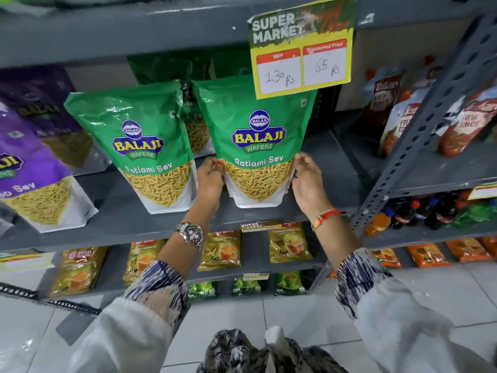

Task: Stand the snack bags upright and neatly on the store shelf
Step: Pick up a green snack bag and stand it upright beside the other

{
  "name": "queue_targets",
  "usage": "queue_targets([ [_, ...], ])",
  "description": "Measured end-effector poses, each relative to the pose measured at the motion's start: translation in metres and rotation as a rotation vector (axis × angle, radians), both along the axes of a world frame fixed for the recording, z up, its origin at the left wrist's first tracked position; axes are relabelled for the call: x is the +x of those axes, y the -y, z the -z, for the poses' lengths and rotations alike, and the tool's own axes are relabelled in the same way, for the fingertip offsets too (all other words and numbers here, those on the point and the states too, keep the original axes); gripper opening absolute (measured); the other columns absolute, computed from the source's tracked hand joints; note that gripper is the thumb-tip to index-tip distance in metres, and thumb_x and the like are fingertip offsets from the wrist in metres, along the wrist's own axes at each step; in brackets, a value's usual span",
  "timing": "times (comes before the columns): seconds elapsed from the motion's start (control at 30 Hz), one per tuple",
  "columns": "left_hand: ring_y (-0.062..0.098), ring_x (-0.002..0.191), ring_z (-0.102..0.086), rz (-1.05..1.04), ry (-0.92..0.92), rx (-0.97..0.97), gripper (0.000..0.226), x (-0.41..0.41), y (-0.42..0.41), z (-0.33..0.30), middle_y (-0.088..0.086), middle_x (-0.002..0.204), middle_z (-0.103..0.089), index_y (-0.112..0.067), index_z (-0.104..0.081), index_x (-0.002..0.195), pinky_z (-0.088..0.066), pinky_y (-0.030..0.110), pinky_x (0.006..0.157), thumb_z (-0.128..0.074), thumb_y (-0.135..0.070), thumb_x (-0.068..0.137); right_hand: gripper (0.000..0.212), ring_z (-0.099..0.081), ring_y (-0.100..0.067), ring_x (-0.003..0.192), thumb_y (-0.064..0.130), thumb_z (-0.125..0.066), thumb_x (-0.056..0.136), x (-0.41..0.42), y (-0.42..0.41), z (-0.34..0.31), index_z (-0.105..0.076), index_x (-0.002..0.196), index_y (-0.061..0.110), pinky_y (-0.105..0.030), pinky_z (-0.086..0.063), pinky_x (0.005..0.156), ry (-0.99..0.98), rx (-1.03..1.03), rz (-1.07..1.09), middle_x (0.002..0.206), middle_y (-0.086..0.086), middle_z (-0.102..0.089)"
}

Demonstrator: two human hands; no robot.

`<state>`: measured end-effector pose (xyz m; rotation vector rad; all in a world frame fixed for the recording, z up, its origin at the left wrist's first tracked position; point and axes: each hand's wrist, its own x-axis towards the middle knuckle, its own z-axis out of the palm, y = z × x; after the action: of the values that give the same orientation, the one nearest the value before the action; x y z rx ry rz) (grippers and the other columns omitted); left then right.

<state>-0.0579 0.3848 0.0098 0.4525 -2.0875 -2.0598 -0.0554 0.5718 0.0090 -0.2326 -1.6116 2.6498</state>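
Observation:
A green Ratlami Sev snack bag (256, 138) stands upright on the grey shelf (269, 214), held on both sides. My left hand (210, 179) grips its lower left edge and my right hand (308, 181) grips its lower right edge. A second green Ratlami Sev bag (139, 146) stands upright just to the left, apart from my hands. More green bags (195, 125) stand behind these two, partly hidden. Purple snack bags (29, 168) lean at the far left of the same shelf.
A yellow price card (301, 49) hangs from the shelf above, overlapping the held bag's top right. Ketchup pouches (398, 109) fill the neighbouring rack right of a perforated grey upright (419, 130). Tea packets (289, 243) and drink bottles (403, 211) sit on lower shelves.

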Motion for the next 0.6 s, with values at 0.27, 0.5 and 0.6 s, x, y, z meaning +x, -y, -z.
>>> queue_targets([
  [0.27,0.026,0.128,-0.047,0.217,0.093,0.226,0.048,0.005,0.004,0.006,0.01,0.141,-0.049,-0.015,-0.039,0.136,-0.038,0.042,0.105,-0.029,-0.04,0.096,0.032,-0.059,-0.009,0.102,0.039,-0.029,0.099,0.004,0.005,0.012,-0.045,0.123,0.025,-0.029,-0.048,0.081,0.031,0.166,-0.121,0.112,0.006,-0.061],
  [0.5,0.024,0.132,-0.041,0.418,0.155,0.182,0.049,0.008,0.01,-0.002,0.005,0.147,-0.04,-0.029,-0.036,0.133,-0.038,0.04,0.1,-0.017,-0.051,0.094,0.046,-0.049,-0.021,0.126,0.044,-0.027,0.097,0.008,0.007,0.011,-0.038,0.136,0.022,-0.043,-0.04,0.106,0.064,0.108,-0.169,0.14,-0.004,-0.05],
  [0.6,0.025,0.132,-0.04,0.453,0.156,0.151,0.044,0.01,0.016,-0.002,0.005,0.149,-0.038,-0.034,-0.035,0.129,-0.034,0.044,0.106,-0.014,-0.052,0.094,0.043,-0.054,-0.015,0.115,0.042,-0.027,0.098,0.009,0.01,0.009,-0.04,0.133,0.022,-0.039,-0.045,0.099,0.044,0.096,-0.175,0.131,-0.002,-0.054],
])
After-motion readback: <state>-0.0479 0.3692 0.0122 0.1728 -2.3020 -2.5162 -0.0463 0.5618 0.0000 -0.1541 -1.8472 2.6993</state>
